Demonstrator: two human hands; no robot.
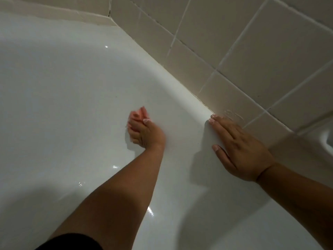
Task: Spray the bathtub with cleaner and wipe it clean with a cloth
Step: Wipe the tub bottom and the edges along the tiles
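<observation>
The bathtub (63,87) fills the left of my view, white and glossy, its inner wall curving down in one smooth sweep with a few small bright glints of light and a soft shadow pooling at the lower left. At the bottom edge a bit of black fabric (72,242) sits where my left forearm enters, and that arm reaches up and across the tub's surface. My left hand (146,131) is curled tight, the fingers and thumb bunched round a small pink cloth (137,114) that pokes out above my knuckles and is pressed against the white wall of the tub; the cloth is blurred, so I cannot tell its weave or folds. To the left of and above that hand the enamel runs wide and bare, up to the far corner where the tub meets the wall. To the right, the surface rolls over into the flat rim (180,78), which runs diagonally from the upper middle down to the right. My right hand (239,150) lies flat on that rim, fingers straight and close together, thumb spread toward the tub, holding nothing, the fingertips just beside the seam. Past the seam rises the tiled wall (261,51), beige squares with pale grout, darker along the joint with the rim.
</observation>
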